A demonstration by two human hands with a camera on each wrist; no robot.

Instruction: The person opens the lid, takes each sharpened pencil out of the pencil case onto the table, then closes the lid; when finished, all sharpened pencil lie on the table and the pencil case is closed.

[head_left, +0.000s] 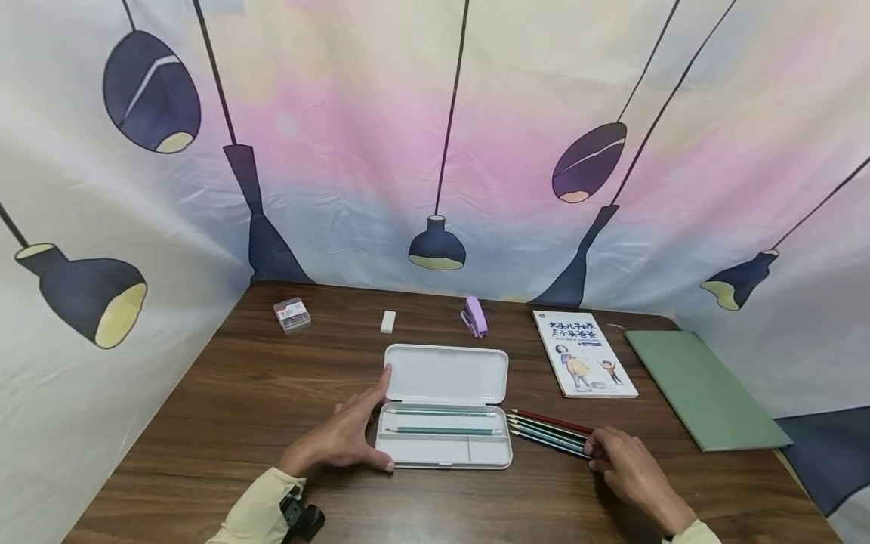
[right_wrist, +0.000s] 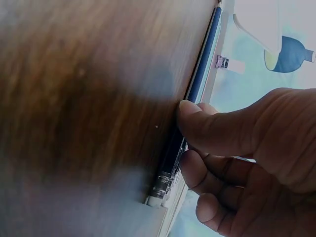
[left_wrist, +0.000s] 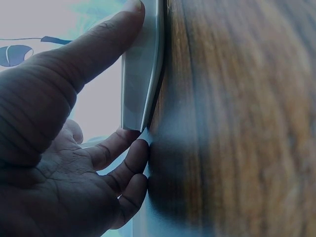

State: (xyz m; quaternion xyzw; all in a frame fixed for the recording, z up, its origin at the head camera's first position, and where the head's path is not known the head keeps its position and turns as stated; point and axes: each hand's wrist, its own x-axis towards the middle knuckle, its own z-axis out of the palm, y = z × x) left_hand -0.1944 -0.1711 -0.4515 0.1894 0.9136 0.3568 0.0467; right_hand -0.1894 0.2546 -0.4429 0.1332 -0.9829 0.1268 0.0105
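An open white pencil case (head_left: 428,452) lies on the table, lid folded back, with two pale green pencils (head_left: 442,431) inside. My left hand (head_left: 340,437) spreads around its left end. The thumb touches the front corner, and the index finger reaches the lid's left edge. In the left wrist view, the thumb (left_wrist: 106,42) lies along the case's side wall. Right of the case, several pencils lie fanned, a red pencil (head_left: 550,420) farthest back. My right hand (head_left: 632,468) pinches the nearest, a dark blue pencil (right_wrist: 200,74), near its white eraser end.
Along the back stand a small clear box (head_left: 292,315), a white eraser (head_left: 388,322) and a purple stapler (head_left: 474,316). A picture book (head_left: 583,353) and a green folder (head_left: 703,387) lie at the right. A patterned cloth (head_left: 367,166) hangs behind the table.
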